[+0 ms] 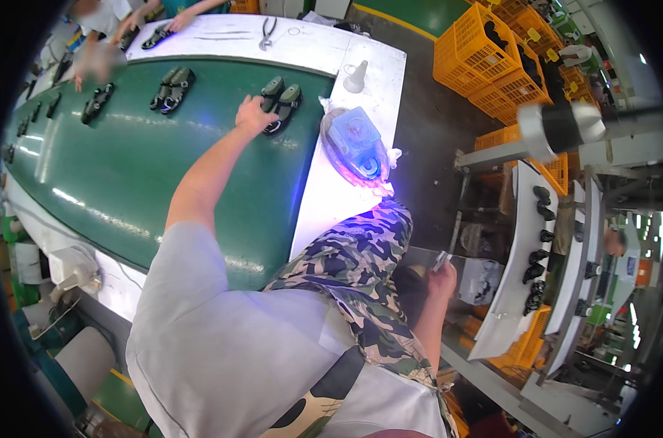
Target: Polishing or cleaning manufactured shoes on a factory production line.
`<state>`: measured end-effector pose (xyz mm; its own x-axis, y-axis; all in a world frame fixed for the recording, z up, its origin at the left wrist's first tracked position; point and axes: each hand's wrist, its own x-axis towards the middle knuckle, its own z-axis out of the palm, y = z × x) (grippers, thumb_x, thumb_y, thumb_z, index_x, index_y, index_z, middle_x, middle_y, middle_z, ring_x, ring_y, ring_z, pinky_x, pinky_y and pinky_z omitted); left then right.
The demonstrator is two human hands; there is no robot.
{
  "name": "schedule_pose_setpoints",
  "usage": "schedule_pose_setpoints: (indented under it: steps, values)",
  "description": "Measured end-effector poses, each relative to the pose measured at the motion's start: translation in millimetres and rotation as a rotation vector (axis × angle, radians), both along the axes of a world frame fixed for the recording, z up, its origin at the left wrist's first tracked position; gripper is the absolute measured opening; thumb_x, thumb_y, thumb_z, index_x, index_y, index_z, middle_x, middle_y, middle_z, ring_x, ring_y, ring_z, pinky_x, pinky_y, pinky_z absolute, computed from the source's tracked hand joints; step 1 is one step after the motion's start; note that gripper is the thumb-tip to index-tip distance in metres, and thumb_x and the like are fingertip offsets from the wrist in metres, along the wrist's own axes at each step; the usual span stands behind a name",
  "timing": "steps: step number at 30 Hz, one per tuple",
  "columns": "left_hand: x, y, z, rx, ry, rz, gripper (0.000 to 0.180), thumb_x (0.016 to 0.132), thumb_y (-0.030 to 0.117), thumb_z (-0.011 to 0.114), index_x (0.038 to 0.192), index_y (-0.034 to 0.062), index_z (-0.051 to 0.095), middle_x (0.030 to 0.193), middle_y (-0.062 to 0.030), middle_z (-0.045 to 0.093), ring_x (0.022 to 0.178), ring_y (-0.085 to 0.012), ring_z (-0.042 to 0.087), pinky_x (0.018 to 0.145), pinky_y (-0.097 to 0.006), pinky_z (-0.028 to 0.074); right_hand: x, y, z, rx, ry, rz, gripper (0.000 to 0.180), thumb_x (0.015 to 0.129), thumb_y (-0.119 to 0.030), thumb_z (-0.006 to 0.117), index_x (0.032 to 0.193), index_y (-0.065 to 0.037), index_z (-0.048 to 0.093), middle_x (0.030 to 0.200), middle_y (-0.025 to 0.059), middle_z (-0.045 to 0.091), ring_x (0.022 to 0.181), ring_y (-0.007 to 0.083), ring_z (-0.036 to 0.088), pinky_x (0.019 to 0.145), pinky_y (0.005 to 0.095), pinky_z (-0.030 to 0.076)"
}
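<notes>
My left arm stretches out over the green conveyor belt (193, 201). My left hand (254, 115) is closed over the near end of the left one in a pair of dark green sandals (290, 101); thumb and fingers lie on either side of it, and the hand hides that end. Low on my right side, my right hand (441, 280) pinches a small silvery thing (441, 260), too small to name. Further left on the belt lie another pair of sandals (172, 90) and a single dark sandal (98, 104).
The white table edge (313, 208) holds a blue container (355, 135) on a tray, a white funnel-shaped bottle (355, 77) and pliers (267, 34). Co-workers' hands (177, 22) handle a sandal at the far left. Orange crates (477, 51) and a shoe rack (518, 270) stand right.
</notes>
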<state>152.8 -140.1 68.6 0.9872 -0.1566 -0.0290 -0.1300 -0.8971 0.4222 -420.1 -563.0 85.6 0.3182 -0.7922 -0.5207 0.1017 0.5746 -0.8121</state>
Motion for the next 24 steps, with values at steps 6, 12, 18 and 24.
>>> schedule_pose_setpoints:
  steps: [6, 12, 18, 24]
  values:
    - [50, -77, 1, 0.179, 0.313, 0.048, 0.076, 0.067, 0.051, 0.084, 0.132, 0.0191, 0.063, 0.143, -0.0128, 0.042, 0.132, -0.0354, 0.046, 0.105, -0.05, 0.046, 69, -3, 48, -0.112, 0.234, 0.149, 0.018, 0.089, -0.008, 0.072, 0.101, -0.011, 0.06, 0.095, 0.0054, 0.068, 0.083, 0.0193, 0.066, 0.068, 0.0357, 0.053]
    - [73, -86, -7, 0.258, 0.396, -0.049, 0.071, 0.067, 0.051, 0.083, 0.126, 0.0142, 0.067, 0.139, -0.0116, 0.046, 0.127, -0.0354, 0.051, 0.103, -0.046, 0.048, 180, 29, 56, -0.352, 0.2, 0.427, 0.015, 0.084, -0.001, 0.074, 0.094, -0.004, 0.062, 0.09, 0.003, 0.064, 0.078, 0.0147, 0.063, 0.069, 0.0301, 0.052]
    - [52, -2, 9, 0.425, 0.271, -0.802, 0.051, 0.061, 0.031, 0.084, 0.105, 0.0061, 0.074, 0.14, -0.0145, 0.048, 0.129, -0.0378, 0.049, 0.109, -0.043, 0.044, 274, 61, 22, -1.023, 0.387, 0.802, 0.012, 0.084, -0.004, 0.075, 0.085, -0.004, 0.062, 0.079, 0.0013, 0.06, 0.072, 0.0116, 0.054, 0.068, 0.0282, 0.046]
    - [17, 175, 26, 0.709, 0.146, -1.573, 0.026, 0.073, 0.016, 0.071, 0.096, 0.0097, 0.078, 0.154, -0.0116, 0.037, 0.149, -0.0403, 0.019, 0.123, -0.056, 0.018, 308, 86, 35, -1.625, 0.604, 0.936, 0.009, 0.075, -0.01, 0.075, 0.081, -0.01, 0.069, 0.088, 0.0068, 0.068, 0.082, 0.0282, 0.063, 0.075, 0.0428, 0.047]
